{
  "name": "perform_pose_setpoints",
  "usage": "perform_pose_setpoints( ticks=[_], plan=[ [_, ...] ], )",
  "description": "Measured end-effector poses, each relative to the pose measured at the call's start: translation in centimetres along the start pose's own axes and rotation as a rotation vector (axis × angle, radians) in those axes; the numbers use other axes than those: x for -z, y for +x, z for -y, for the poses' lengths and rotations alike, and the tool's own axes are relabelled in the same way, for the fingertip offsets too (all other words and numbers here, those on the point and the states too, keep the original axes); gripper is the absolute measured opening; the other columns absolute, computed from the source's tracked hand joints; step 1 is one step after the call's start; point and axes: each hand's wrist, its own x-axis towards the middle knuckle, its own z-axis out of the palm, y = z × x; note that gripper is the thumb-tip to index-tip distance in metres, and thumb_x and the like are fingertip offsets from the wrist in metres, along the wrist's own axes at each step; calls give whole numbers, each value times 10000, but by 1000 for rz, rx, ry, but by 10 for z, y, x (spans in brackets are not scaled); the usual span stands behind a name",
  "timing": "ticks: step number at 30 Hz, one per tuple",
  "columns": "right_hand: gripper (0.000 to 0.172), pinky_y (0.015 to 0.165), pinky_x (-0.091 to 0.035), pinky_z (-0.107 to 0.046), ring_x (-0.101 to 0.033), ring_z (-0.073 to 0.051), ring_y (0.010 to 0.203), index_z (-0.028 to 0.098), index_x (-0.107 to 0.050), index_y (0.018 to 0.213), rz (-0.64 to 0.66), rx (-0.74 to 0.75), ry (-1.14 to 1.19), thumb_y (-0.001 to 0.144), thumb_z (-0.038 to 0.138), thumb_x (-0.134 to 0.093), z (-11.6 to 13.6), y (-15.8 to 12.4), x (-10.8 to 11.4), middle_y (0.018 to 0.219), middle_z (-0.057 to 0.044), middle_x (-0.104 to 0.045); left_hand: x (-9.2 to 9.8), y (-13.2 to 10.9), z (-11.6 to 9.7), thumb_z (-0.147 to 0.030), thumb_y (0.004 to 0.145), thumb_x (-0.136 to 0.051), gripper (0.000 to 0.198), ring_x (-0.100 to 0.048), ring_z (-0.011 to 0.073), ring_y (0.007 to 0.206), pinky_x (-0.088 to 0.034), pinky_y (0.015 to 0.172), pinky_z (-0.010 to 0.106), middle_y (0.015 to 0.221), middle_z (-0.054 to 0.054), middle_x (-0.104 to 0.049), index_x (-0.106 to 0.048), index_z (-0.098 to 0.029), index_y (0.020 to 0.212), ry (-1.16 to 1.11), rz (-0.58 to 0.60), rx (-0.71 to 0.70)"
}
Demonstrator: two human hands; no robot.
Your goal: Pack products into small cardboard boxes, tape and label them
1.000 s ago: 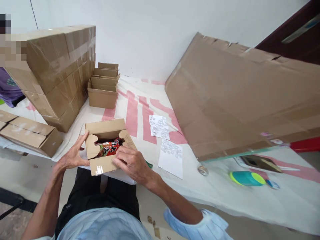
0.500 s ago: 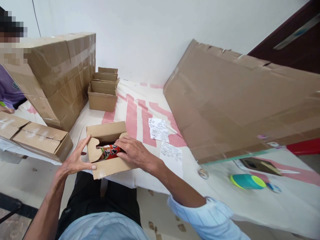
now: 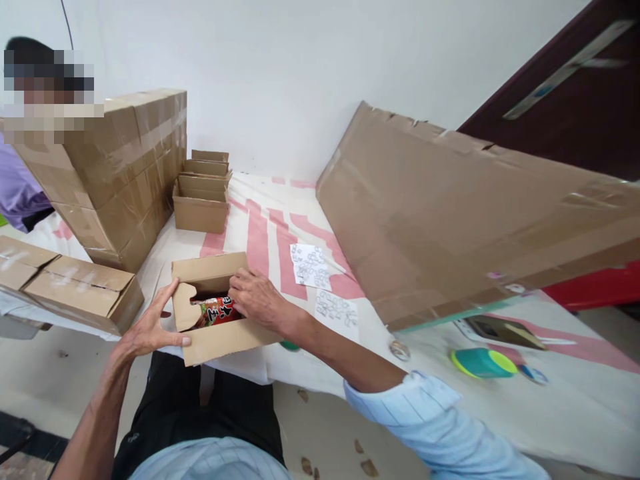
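Observation:
A small open cardboard box (image 3: 227,345) sits at the table's front edge, its two long flaps folded outward. Inside lies a red packet (image 3: 219,310) with large dark and white characters. The box's left end flap (image 3: 186,308), with a curved cut-out, is folded inward beside it. My left hand (image 3: 150,327) grips the box's left end, fingers on the far corner and thumb on the near flap. My right hand (image 3: 263,300) reaches over the right end with curled fingers at the packet's right side. Its fingertips are partly hidden, so what they pinch is unclear.
Closed boxes (image 3: 80,287) lie at left before a stack of taped cartons (image 3: 130,180), with a person behind. Open boxes (image 3: 200,212) stand farther back. Marked papers (image 3: 310,265), a tape roll (image 3: 400,350), a teal cup (image 3: 483,363) and a large cardboard panel (image 3: 450,220) are to the right.
The view has shifted slightly. My right hand's fingers have curled in more tightly at the packet's right side. The left hand keeps its grip on the box.

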Motion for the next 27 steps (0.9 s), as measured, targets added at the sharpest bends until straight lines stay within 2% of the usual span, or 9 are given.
perform_pose_setpoints(
  ticks=[4, 6, 10, 13, 16, 20, 24, 27],
  plan=[
    [137, 894, -383, -393, -544, -281, 1053, 171, -777, 929, -102, -120, -87, 982, 173, -650, -16, -18, 12, 1024, -129, -736, 1, 0, -4, -634, 705, -906, 1295, -344, 457, 1579, -504, 1166, 585, 1781, 153, -227, -181, -303, 1726, 1, -1, -1],
    [108, 880, -385, -393, -558, -289, 1034, 166, -783, 921, -71, -176, -83, 966, 203, -692, -28, -27, 12, 984, -128, -745, 1, 0, -7, -634, 693, -915, 1297, -341, 462, 1579, -511, 1162, 577, 1775, 144, -248, -195, -312, 1723, 10, -8, -2],
    [177, 860, -402, -396, -595, -289, 974, 152, -784, 941, 20, -266, -47, 1009, 261, -663, -39, -32, 6, 904, -128, -751, 2, 1, -7, -635, 705, -908, 1261, -338, 471, 1578, -523, 1145, 588, 1767, 140, -272, -218, -335, 1716, 24, -23, -17],
    [157, 876, -425, -394, -618, -290, 1011, 144, -778, 984, 34, -234, -34, 1012, 189, -631, -29, -24, 6, 988, -149, -760, 2, 2, -5, -643, 699, -909, 1281, -347, 459, 1577, -521, 1149, 589, 1772, 143, -248, -197, -335, 1719, -2, -9, -16],
    [138, 885, -462, -353, -655, -266, 1071, 158, -756, 1097, 133, -122, 30, 993, 193, -673, -13, -8, 9, 1152, -134, -753, 2, 3, -6, -649, 691, -912, 1304, -345, 450, 1579, -510, 1165, 568, 1772, 147, -243, -188, -319, 1723, -6, -7, -2],
    [237, 818, -506, -317, -720, -250, 1003, 167, -731, 1179, 272, -117, 104, 980, 296, -731, 0, 15, 6, 1111, -120, -770, 2, 3, -9, -668, 696, -902, 1301, -345, 454, 1578, -502, 1168, 562, 1770, 161, -245, -193, -306, 1725, 3, -7, 6],
    [169, 738, -500, -315, -744, -256, 889, 143, -783, 1022, 262, -147, 103, 973, 296, -729, 0, 31, -4, 984, -153, -788, 4, 3, -10, -686, 669, -909, 1318, -346, 468, 1572, -496, 1166, 581, 1775, 166, -242, -213, -306, 1721, 12, -21, 2],
    [146, 676, -463, -297, -719, -224, 779, 170, -797, 841, 220, -136, 121, 944, 255, -738, -2, 31, -5, 834, -106, -774, 4, 3, -12, -670, 685, -905, 1291, -364, 465, 1563, -506, 1158, 571, 1766, 170, -270, -227, -301, 1719, 20, -23, -2]
  ],
)
